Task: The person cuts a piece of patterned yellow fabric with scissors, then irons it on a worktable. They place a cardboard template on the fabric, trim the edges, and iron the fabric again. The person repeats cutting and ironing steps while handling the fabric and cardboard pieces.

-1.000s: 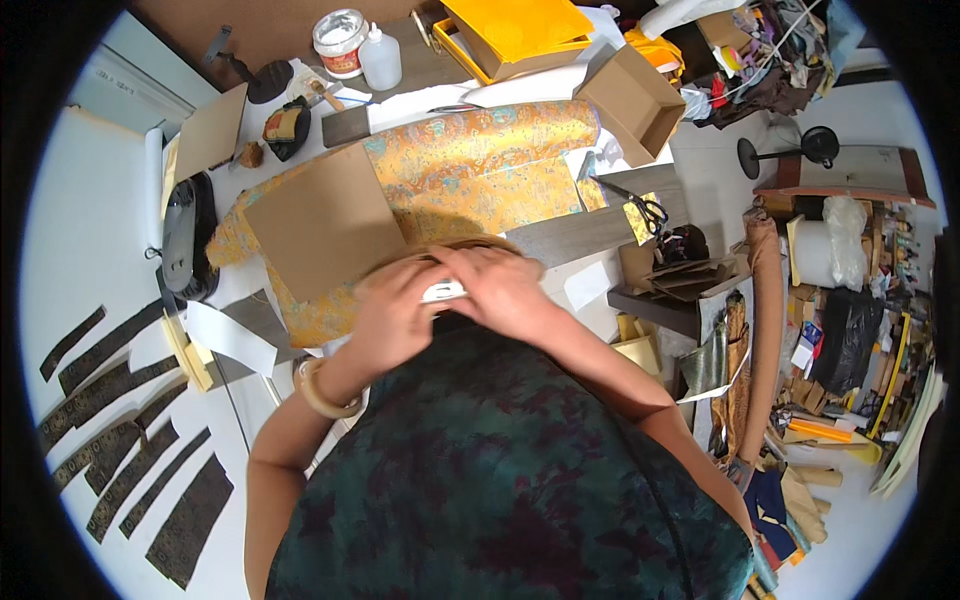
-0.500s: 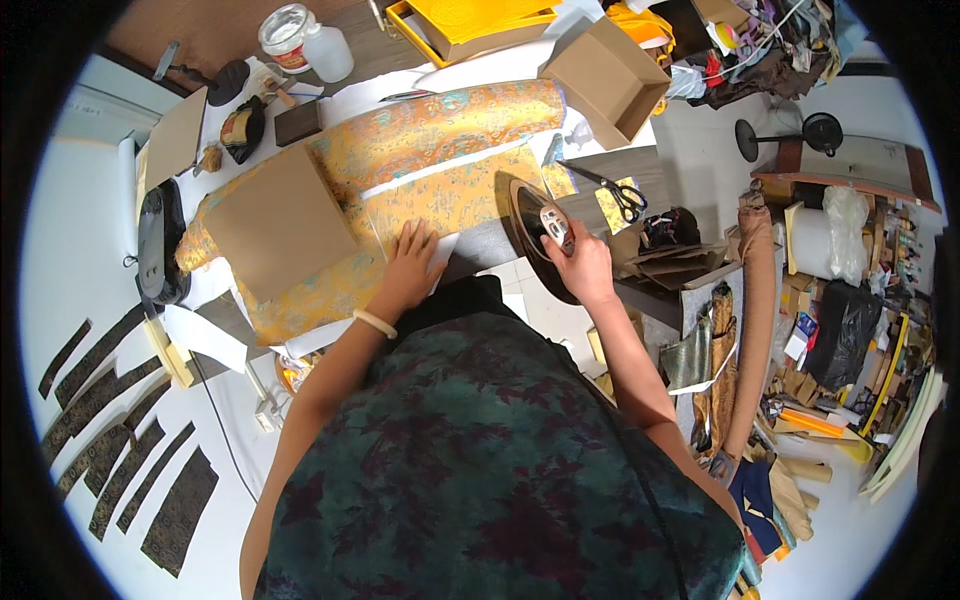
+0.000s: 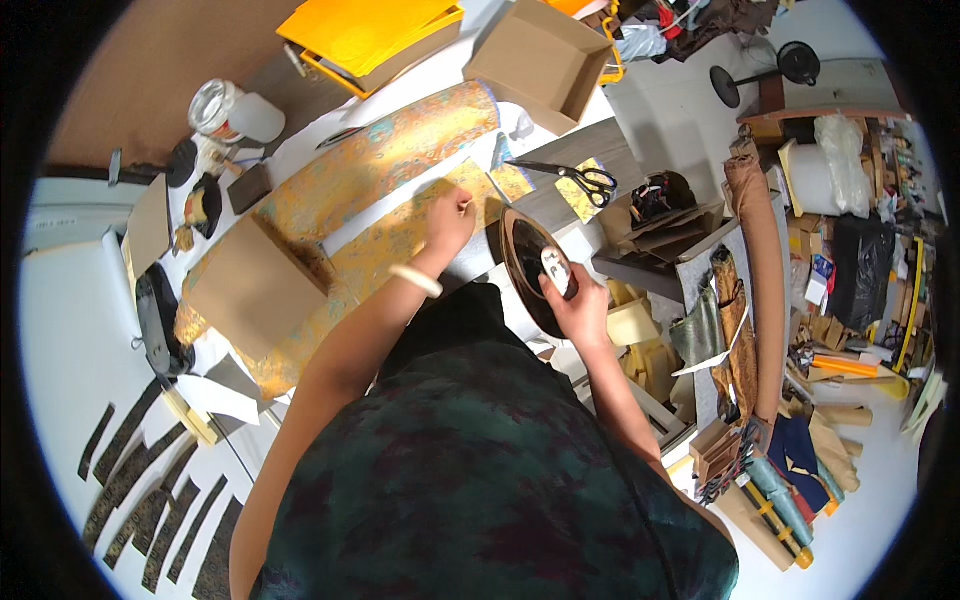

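Observation:
My right hand (image 3: 582, 308) grips a large dark-brown disc-shaped roll (image 3: 518, 265) by its pale centre, tilted over the table's near edge. Just left of the roll, my left hand (image 3: 452, 222) is raised above the yellow patterned fabric (image 3: 375, 238), its fingers curled together; whatever they hold, if anything, is too small to make out. A brown board (image 3: 258, 290) lies on the fabric to the left, and the fabric's rolled part (image 3: 380, 150) stretches behind. Black-handled scissors (image 3: 590, 184) rest beyond the brown roll, by a yellow fabric scrap (image 3: 584, 205).
An open cardboard box (image 3: 540, 62) and a yellow box (image 3: 375, 40) stand at the back. A jar (image 3: 215, 108) and a bottle (image 3: 258, 118) are back left. Dark patterned strips (image 3: 150, 510) lie at lower left. A tall brown roll (image 3: 757, 280) stands at right.
My left hand has lifted off the fabric, its flat fingers curling closed, and moved toward the brown roll. My right hand still holds the roll. The whole view has shifted and turned.

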{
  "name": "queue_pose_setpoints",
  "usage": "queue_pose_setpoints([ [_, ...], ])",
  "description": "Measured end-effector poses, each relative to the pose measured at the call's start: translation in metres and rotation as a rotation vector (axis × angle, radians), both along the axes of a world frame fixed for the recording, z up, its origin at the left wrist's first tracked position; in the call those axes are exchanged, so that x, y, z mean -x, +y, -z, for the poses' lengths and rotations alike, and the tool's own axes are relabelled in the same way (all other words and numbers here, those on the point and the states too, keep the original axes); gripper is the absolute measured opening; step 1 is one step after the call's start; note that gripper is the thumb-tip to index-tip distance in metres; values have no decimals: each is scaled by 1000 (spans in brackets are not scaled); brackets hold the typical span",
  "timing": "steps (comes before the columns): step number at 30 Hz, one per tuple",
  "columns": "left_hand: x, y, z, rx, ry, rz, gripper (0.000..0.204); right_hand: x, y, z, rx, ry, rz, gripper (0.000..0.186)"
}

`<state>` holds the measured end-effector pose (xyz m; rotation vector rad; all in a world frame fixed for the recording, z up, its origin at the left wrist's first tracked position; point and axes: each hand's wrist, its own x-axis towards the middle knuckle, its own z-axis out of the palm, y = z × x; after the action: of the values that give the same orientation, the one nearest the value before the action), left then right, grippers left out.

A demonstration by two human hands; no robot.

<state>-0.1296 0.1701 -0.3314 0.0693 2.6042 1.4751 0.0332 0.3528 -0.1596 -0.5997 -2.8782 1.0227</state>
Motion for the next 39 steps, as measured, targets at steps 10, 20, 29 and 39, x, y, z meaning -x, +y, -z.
queue_pose_setpoints([
  [10, 56, 111, 52, -176, -474, -437, 21, -56, 44, 12, 89, -102, 247, 40],
  [20, 11, 99, -23, -646, -324, -579, 19, -63, 79, 23, 114, -38, 318, 40],
  [29, -31, 168, -16, 151, 496, 856, 15, -113, 114, 19, -41, -213, 505, 43],
  [39, -24, 212, 43, 241, 544, 851, 22, -163, 107, 13, -33, -235, 665, 39],
])
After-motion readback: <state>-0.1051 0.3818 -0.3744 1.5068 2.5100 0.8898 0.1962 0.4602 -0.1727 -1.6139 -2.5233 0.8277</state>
